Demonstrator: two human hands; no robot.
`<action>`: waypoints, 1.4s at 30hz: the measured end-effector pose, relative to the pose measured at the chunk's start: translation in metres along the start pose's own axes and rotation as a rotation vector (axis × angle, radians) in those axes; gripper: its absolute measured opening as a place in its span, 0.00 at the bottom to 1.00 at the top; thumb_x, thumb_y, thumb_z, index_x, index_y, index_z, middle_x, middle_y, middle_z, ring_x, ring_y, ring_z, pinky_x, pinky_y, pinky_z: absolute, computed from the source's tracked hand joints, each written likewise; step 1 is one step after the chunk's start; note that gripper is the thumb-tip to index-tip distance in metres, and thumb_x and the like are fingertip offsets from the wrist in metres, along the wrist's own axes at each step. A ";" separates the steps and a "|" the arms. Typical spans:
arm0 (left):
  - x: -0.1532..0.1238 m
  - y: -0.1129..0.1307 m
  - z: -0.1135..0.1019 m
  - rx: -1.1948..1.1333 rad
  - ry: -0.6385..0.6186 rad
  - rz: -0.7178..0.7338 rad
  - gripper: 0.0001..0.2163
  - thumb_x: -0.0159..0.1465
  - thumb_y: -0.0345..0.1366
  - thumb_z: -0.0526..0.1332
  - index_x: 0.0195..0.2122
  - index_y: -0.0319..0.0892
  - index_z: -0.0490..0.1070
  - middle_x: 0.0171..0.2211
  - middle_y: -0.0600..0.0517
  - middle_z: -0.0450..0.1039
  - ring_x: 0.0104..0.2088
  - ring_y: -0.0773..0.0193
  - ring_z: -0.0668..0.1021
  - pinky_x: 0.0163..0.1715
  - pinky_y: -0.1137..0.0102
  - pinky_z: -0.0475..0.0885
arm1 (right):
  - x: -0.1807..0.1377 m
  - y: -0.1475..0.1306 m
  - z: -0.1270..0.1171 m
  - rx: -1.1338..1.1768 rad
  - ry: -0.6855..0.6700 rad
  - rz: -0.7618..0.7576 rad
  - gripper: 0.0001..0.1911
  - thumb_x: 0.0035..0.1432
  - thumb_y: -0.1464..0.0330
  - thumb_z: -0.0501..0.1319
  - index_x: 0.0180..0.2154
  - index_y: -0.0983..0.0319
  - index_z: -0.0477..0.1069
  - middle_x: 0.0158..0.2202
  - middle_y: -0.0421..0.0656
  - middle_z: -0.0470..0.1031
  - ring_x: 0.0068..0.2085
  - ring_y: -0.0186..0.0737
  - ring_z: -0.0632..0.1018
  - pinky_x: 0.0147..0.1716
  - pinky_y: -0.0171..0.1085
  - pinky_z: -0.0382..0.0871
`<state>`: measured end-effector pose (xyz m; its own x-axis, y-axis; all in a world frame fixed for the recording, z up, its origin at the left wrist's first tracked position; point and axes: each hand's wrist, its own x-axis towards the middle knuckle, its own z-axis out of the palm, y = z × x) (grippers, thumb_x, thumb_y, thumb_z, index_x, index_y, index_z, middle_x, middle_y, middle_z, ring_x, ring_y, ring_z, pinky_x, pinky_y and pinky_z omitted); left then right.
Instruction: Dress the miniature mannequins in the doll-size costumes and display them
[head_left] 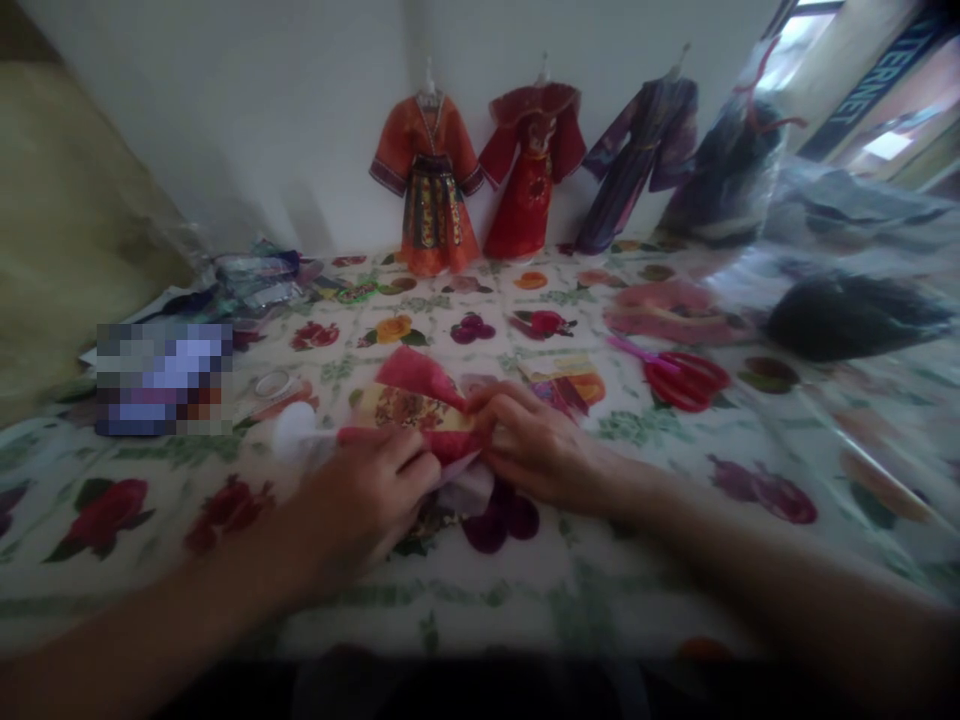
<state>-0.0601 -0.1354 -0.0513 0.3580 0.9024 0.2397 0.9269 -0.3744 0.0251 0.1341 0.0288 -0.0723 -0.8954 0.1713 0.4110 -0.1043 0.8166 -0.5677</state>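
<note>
A small piece of red and gold patterned fabric lies between my hands in the middle of the table. My left hand has its fingers closed on the fabric's lower edge. At the right end, my right hand pinches the same cloth with bent fingers, and the exact grip of the fingertips is blurred. Some whitish material shows beneath the cloth between the hands. Just left of the fabric is a white rounded object, too blurred to name. Behind my right hand lies a yellow, red and purple patterned piece.
Red-handled scissors lie to the right. Three doll-sized robes, orange, red and purple, stand against the wall. A pixelated object is at left. Plastic bags and a dark bundle occupy the right side.
</note>
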 end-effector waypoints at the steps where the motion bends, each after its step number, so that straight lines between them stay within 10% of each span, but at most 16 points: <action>1: 0.000 0.001 0.001 -0.034 -0.008 -0.026 0.06 0.66 0.27 0.52 0.36 0.41 0.66 0.34 0.49 0.69 0.33 0.59 0.72 0.32 0.64 0.71 | 0.000 0.000 0.000 -0.003 0.001 0.000 0.10 0.61 0.77 0.59 0.44 0.61 0.64 0.52 0.50 0.68 0.56 0.46 0.71 0.54 0.45 0.72; 9: 0.001 0.010 -0.014 0.368 0.223 0.138 0.06 0.69 0.26 0.54 0.39 0.41 0.68 0.31 0.51 0.72 0.31 0.60 0.71 0.32 0.62 0.67 | -0.001 0.003 0.000 -0.011 -0.005 -0.035 0.09 0.64 0.69 0.63 0.45 0.61 0.65 0.54 0.50 0.67 0.58 0.46 0.70 0.57 0.46 0.70; 14: -0.008 0.017 -0.013 0.286 0.058 0.222 0.07 0.65 0.25 0.54 0.36 0.42 0.69 0.31 0.51 0.73 0.29 0.60 0.72 0.30 0.61 0.66 | -0.002 0.002 -0.001 0.001 -0.020 -0.011 0.11 0.63 0.64 0.64 0.44 0.60 0.67 0.54 0.50 0.67 0.56 0.46 0.72 0.55 0.46 0.72; 18: -0.010 0.012 -0.022 -0.096 -0.067 0.052 0.10 0.64 0.35 0.61 0.47 0.44 0.70 0.44 0.48 0.74 0.41 0.55 0.76 0.40 0.58 0.74 | -0.001 -0.003 -0.006 0.018 -0.012 0.024 0.10 0.66 0.65 0.61 0.47 0.61 0.67 0.53 0.51 0.68 0.55 0.46 0.72 0.54 0.46 0.72; 23: 0.005 -0.007 -0.011 -0.175 0.162 -0.185 0.16 0.70 0.38 0.56 0.58 0.41 0.64 0.56 0.41 0.69 0.58 0.52 0.72 0.58 0.53 0.69 | 0.000 -0.004 -0.005 -0.003 0.081 0.029 0.16 0.68 0.73 0.53 0.56 0.62 0.63 0.52 0.52 0.72 0.53 0.45 0.74 0.52 0.47 0.72; 29: 0.014 -0.023 0.016 -0.184 -0.058 -0.212 0.34 0.68 0.54 0.57 0.68 0.39 0.53 0.58 0.35 0.69 0.58 0.44 0.73 0.57 0.45 0.69 | -0.001 -0.001 0.001 -0.044 0.018 -0.002 0.23 0.65 0.75 0.55 0.61 0.64 0.60 0.57 0.54 0.70 0.61 0.47 0.70 0.57 0.47 0.70; 42: 0.023 -0.071 0.000 -0.106 -0.309 -0.103 0.32 0.66 0.57 0.57 0.66 0.44 0.61 0.65 0.41 0.65 0.64 0.43 0.67 0.63 0.47 0.62 | -0.001 0.001 0.005 -0.118 0.024 -0.027 0.19 0.66 0.74 0.55 0.58 0.66 0.65 0.57 0.54 0.71 0.63 0.48 0.69 0.60 0.48 0.71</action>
<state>-0.1174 -0.0879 -0.0479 0.2956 0.9524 -0.0740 0.9489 -0.2838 0.1383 0.1331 0.0273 -0.0769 -0.8820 0.1605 0.4430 -0.0753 0.8801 -0.4688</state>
